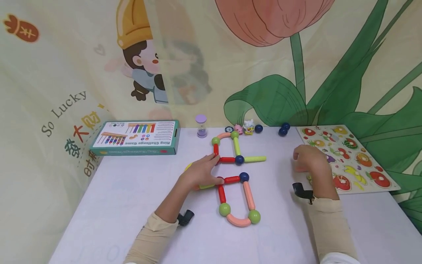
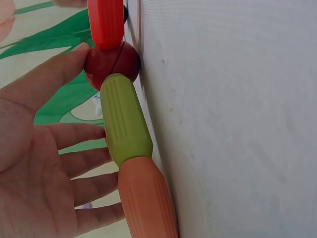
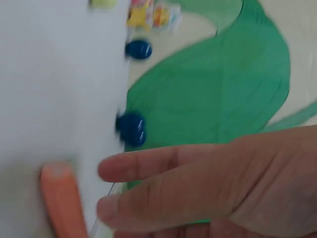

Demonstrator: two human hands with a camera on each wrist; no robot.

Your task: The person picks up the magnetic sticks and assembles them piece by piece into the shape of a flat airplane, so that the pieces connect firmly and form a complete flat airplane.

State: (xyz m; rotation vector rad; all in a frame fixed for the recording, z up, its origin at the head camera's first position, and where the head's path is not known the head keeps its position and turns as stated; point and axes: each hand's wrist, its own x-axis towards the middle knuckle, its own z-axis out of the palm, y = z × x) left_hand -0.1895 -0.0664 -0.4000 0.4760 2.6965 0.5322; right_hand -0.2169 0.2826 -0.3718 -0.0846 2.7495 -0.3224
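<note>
My left hand point(image 1: 199, 172) lies over the left side of a figure built from rods and balls. Its thumb touches a dark red ball point(image 2: 112, 64), and its outstretched fingers rest along a lime rod point(image 2: 124, 119) and an orange rod point(image 2: 148, 198). The upper loop has a navy ball point(image 1: 239, 160) with a lime rod point(image 1: 255, 159) sticking out right. The lower loop ends in a curved peach rod point(image 1: 239, 220) between green balls. My right hand point(image 1: 311, 161) hovers by the fruit board, fingers loose and holding nothing; an orange rod point(image 3: 63, 201) appears near its fingertips.
A game box point(image 1: 135, 138) lies at the back left, with a purple-capped hourglass point(image 1: 201, 126) beside it. Small toy figures point(image 1: 248, 127) and several navy balls point(image 1: 282, 131) line the back edge. The fruit picture board point(image 1: 349, 157) covers the right side.
</note>
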